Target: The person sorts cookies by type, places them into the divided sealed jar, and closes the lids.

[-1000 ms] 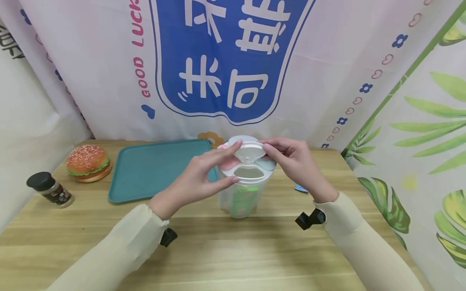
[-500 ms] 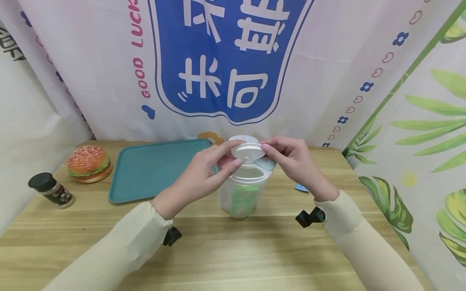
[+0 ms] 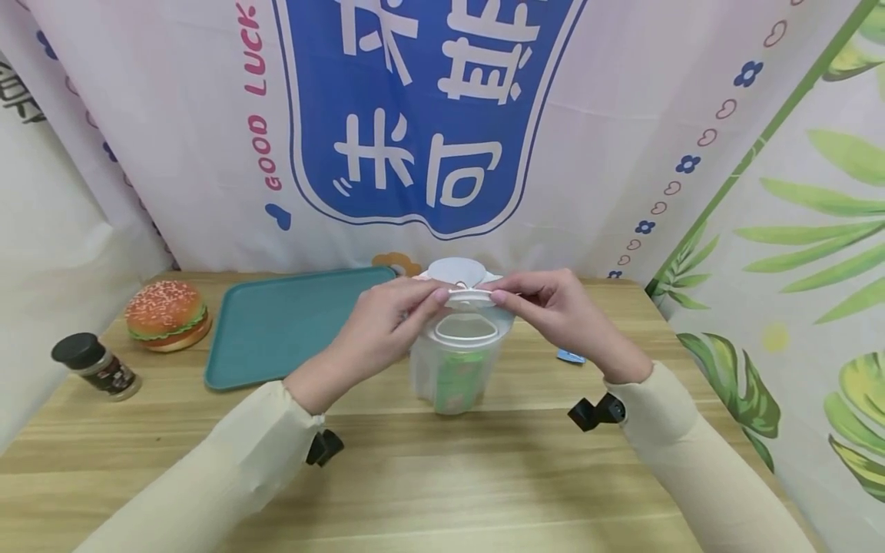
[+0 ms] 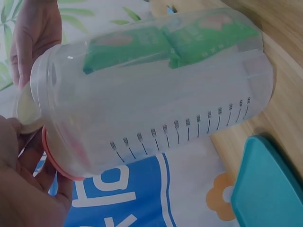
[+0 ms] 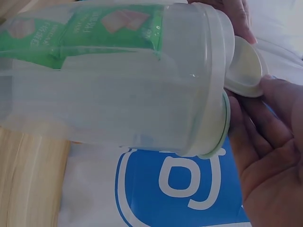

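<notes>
A clear plastic storage canister (image 3: 423, 376) stands upright on the wooden table, with measuring marks on its wall in the left wrist view. Inside its front section are green snack packets (image 4: 128, 49). The small white flap lid (image 3: 472, 298) over that section is raised, leaving the opening (image 3: 467, 327) below it uncovered. My left hand (image 3: 376, 319) pinches the flap's left edge between thumb and fingers. At the right edge, my right hand (image 3: 563, 319) pinches the same flap (image 5: 246, 71), thumb on its near side. Fingers hide parts of the other lids.
Left of the canister lies a teal tray (image 3: 290, 326). A toy hamburger (image 3: 168, 313) and a black-capped seasoning jar (image 3: 97, 367) stand farther left. Near my right wrist is a small blue packet (image 3: 571, 356). A printed curtain (image 3: 588, 177) hangs behind the table.
The flap has tipped forward and down toward the opening and now looks nearly edge-on. My left thumb has left the opening's rim and risen to the flap; the right hand stays at its edge.
</notes>
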Demonstrator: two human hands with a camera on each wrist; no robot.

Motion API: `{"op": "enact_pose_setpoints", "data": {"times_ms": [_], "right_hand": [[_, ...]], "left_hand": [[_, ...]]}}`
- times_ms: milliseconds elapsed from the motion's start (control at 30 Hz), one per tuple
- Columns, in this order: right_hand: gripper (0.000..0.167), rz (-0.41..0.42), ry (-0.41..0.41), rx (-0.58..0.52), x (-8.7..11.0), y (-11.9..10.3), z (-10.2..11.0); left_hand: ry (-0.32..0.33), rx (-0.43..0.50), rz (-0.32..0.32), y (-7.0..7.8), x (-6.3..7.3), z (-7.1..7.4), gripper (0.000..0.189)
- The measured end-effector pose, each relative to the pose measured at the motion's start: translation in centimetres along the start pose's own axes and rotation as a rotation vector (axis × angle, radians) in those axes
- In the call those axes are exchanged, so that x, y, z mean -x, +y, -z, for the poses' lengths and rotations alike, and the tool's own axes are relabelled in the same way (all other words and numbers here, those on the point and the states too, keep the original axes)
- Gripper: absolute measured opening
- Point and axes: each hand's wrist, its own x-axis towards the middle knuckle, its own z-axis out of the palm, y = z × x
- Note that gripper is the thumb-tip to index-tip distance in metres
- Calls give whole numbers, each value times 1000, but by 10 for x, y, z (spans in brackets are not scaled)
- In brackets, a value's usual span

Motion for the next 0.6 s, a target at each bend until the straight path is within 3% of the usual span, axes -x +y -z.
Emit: {"op": "enact_pose_setpoints", "data": {"times_ms": [333,600], "right_hand": [[22,26,-155,0,3,0,9],[22,178,-139,84,9,5,6]], "left_hand": [[-121,2,-44,-3,4,11,33],[-165,-11,-76,-7,4,14,34]]}}
